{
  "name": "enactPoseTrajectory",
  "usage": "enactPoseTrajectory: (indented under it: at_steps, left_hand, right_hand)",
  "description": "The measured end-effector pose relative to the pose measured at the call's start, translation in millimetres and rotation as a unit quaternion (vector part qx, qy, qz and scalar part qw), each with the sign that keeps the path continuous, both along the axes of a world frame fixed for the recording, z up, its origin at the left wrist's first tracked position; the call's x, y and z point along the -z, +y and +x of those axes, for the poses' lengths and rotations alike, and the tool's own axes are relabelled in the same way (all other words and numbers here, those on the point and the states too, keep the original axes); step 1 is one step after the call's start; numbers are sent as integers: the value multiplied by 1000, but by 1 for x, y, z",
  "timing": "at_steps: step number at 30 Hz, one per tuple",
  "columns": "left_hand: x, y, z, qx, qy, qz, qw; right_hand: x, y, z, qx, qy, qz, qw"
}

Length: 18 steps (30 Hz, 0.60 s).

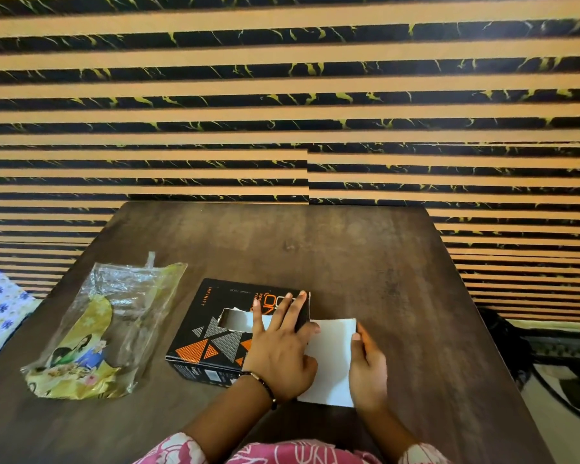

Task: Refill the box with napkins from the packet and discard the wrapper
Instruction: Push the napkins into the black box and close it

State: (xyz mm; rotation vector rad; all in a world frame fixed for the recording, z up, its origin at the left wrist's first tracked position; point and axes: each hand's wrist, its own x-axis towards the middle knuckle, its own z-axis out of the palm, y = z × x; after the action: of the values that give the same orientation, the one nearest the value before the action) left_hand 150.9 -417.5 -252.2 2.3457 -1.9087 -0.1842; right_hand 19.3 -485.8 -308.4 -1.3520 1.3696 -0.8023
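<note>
At frame centre, the black box [215, 333] sits on the desk [349, 256]. Left hand [282, 349] lies flat on it; right hand [369, 366] pinches white napkins [330, 360] at its open end. Empty wrapper [104, 326] lies lower left.

Pink sleeves [178, 450] printed with white line patterns, and a thin dark beaded bracelet [265, 386] on the left wrist.

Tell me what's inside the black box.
Through the torn top slot of the black box, only a pale inner wall shows. The left hand covers the rest, so napkins inside cannot be confirmed.
</note>
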Motion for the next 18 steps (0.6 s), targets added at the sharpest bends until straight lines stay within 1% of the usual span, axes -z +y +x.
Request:
enactPoseTrajectory:
  at_steps: [2,3,6,8,11,13,16,18]
  left_hand:
    - [0,0,0,2,0,-2,1000]
    - [1,1,0,1,3,-13,1000]
    - [4,4,2,-14,17,-56,998]
    - [7,6,2,-17,20,-69,997]
    - [7,7,2,-19,30,-81,996]
    - [8,6,3,-16,31,-81,996]
    - [9,5,6,-14,41,-87,995]
    - [7,4,7,-14,49,-82,995]
  right_hand:
    - [-10,6,11,-27,-56,-10,998]
    - [-15,9,15,-56,-69,-19,996]
    - [-24,17,24,-151,-42,-22,987]
    - [-26,17,27,-174,-24,-21,984]
    - [-27,13,26,-183,-14,-13,983]
    - [-23,10,24,-176,-32,4,984]
    - [-19,9,23,-160,-80,50,983]
    - [-18,10,25,-143,-140,92,975]
